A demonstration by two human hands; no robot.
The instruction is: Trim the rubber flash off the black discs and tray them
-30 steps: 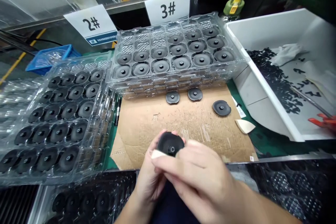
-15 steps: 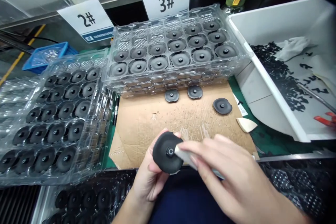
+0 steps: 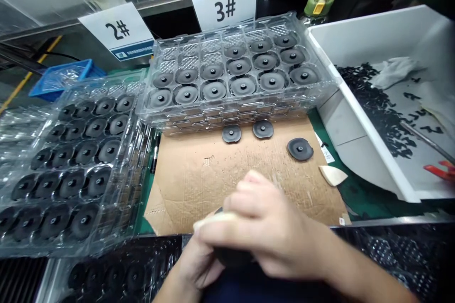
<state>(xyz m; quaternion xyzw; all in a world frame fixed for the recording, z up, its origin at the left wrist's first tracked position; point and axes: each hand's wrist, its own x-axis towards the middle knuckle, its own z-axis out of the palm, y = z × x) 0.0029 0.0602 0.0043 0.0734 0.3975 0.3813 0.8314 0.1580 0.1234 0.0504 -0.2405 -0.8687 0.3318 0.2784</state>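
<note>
My left hand is at the bottom centre, fingers curled round a black round disc that is almost wholly hidden. My right hand lies over the disc from the right with its fingers pressed together, and a pale flat tool shows at their tips. Both hands hover over the near edge of a brown cardboard sheet. Three loose black discs lie on the far part of the cardboard.
A stack of clear trays holding several black discs stands behind the cardboard under the sign 3#. More disc trays stand at the left under 2#. A white bin with black scraps and red-handled scissors is at the right. A pale wedge lies beside it.
My right hand has moved left over the disc and now covers it. Both hands have dropped slightly toward the bottom of the view. The loose discs have not moved.
</note>
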